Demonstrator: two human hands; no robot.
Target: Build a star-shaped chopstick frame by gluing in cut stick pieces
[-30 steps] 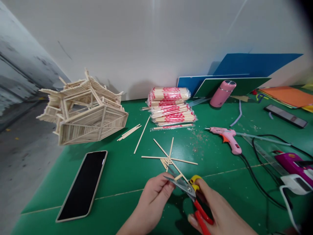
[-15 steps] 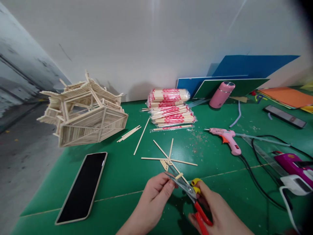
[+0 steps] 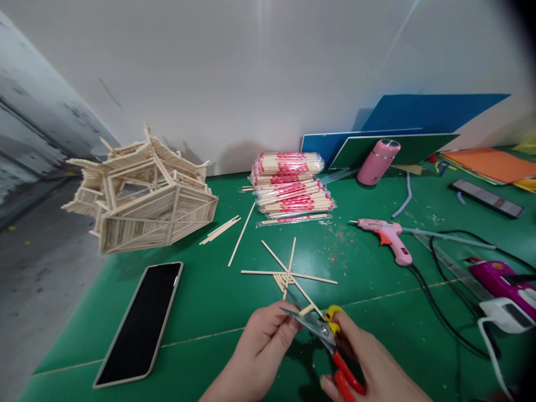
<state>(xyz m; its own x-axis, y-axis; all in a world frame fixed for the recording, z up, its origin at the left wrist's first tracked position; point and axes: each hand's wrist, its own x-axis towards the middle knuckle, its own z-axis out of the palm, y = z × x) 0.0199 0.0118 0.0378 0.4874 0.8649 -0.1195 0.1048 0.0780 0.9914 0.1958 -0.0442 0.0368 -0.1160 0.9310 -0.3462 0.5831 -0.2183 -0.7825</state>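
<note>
My left hand [image 3: 262, 349] pinches a short wooden stick [image 3: 305, 310] and holds it between the open blades of the scissors [image 3: 322, 329]. My right hand [image 3: 368, 368] grips the red and yellow handles of those scissors. Both hands hover low over the green table [image 3: 209, 301], just in front of several loose wooden sticks [image 3: 288, 271] that lie crossed on it.
A stick-built model house [image 3: 146, 195] stands at the left, a dark phone [image 3: 140, 321] in front of it. Wrapped bundles of sticks [image 3: 291, 184] lie at the back. A pink glue gun [image 3: 387, 237], black cable [image 3: 444, 312], pink bottle [image 3: 379, 162] and coloured boards [image 3: 419, 123] sit to the right.
The hands, stick and scissors have stayed nearly in place, shifting slightly downward in view. The blades remain around the short stick.
</note>
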